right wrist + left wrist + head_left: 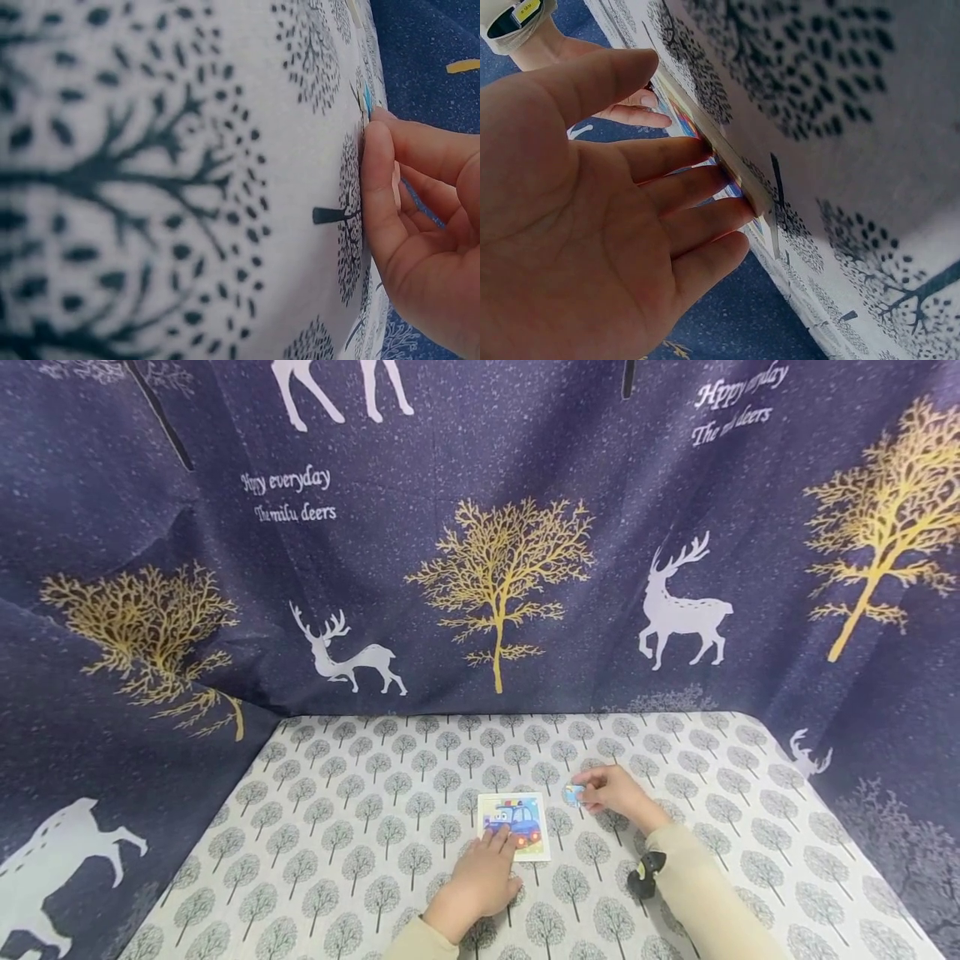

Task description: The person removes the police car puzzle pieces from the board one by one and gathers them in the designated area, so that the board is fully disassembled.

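Observation:
A square jigsaw puzzle with a white frame and a blue cartoon car lies flat on the table. My left hand rests its fingertips on the puzzle's lower left part, and in the left wrist view those fingers are nearly straight at the frame's edge. Right of the puzzle, my right hand pinches a small light blue puzzle piece between thumb and fingers, low over the cloth. In the right wrist view only a sliver of that piece shows past the fingertips.
A white tablecloth printed with grey trees covers the table. Behind and at both sides hangs a dark blue curtain with deer and golden trees. A black wrist strap mount sits on my right sleeve.

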Demonstrator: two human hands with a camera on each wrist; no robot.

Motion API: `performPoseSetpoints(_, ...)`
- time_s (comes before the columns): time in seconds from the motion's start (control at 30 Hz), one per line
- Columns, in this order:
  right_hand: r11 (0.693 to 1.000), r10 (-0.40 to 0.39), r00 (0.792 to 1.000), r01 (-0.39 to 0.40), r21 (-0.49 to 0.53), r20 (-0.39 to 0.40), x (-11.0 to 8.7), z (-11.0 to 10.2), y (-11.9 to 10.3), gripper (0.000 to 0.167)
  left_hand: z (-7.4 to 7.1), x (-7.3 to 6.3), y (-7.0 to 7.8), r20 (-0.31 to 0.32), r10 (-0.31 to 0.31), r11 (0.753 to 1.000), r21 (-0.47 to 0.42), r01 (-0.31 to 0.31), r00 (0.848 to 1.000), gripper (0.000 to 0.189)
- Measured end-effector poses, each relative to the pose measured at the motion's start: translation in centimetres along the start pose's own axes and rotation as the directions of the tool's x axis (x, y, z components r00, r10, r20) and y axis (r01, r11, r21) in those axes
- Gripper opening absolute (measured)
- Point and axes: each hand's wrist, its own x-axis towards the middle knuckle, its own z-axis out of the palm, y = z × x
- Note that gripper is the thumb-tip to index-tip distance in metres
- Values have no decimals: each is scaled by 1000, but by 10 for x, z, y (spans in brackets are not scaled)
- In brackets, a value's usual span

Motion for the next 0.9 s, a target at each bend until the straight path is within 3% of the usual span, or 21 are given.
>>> performPoseSetpoints(0.43,999,3,1000,-3,-37,14,1,1,-3,28,-1,4,-2,4,5,1000,-3,-5,1000,59)
performPoseSetpoints(0.9,999,-41,999,41,11,36,0,-2,0,29,-5,1,2,5,12,1000,7,-12,1000,58)
